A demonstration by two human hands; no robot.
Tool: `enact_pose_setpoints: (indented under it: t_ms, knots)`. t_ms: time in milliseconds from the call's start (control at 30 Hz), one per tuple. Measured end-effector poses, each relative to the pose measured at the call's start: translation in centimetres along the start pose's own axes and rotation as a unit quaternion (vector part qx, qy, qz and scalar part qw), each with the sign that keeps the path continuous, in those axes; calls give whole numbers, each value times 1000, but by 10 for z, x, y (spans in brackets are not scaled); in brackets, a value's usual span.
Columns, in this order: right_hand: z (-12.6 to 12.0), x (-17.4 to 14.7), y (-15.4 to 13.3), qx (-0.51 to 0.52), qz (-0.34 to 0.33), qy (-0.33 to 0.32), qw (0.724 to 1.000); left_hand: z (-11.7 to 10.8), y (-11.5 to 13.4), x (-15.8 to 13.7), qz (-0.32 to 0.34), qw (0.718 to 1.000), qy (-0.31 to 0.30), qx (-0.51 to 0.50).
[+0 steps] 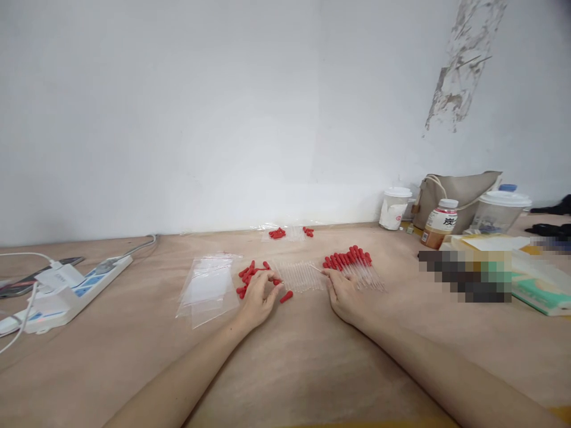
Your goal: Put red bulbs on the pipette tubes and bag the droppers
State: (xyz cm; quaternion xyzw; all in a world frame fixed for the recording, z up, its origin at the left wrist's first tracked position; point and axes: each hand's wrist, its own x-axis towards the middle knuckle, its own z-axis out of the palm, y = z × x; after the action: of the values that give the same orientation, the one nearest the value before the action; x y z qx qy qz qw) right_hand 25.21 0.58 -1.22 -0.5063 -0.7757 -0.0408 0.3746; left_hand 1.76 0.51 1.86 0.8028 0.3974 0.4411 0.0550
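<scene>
My left hand [259,299] is closed in a pinch, with a red rubber bulb [276,282] between thumb and index finger. Around it lies a loose pile of red bulbs [244,273], and a single bulb [286,296] rests just to its right. Between the hands, thin clear dropper tubes [300,276] lie side by side in a row. My right hand [345,294] pinches one clear tube [316,269], its free end pointing left. Beyond that hand, assembled droppers [357,260] with red bulbs on their ends lie in a slanting row.
Clear plastic bags [209,288] lie flat at left, near a white power strip [84,288] with cables. By the wall is a bag of bulbs and tubes [289,233]. A paper cup [394,208], a bottle [441,223], a pouch [464,190] and a lidded tub [502,211] stand right.
</scene>
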Motion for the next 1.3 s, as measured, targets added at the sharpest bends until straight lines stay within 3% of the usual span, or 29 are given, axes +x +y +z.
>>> enact_pose_setpoints:
  t_ms: [67,233,300,467,700,967,1300]
  knots:
    - [-2,1,-2,2,1,2,1000,2,12,-3,-14,998,-35,-56]
    - [-3,2,-5,-15,3,-2,1000,6,34,-9,4,965,-219,-146]
    - [-3,2,-4,-20,1,-4,1000,7,37,-10,-1,960,-235,-154]
    - [-3,1,-5,-18,0,-5,1000,7,32,-9,-3,977,-186,-109]
    - [-5,1,-7,-14,2,-15,1000,5,20,-4,21,986,-158,37]
    - [-8,2,-11,-4,3,-20,1000,-9,-3,3,100,958,-198,179]
    - [-5,1,-7,-21,-7,-9,1000,-5,-27,17,86,957,-92,263]
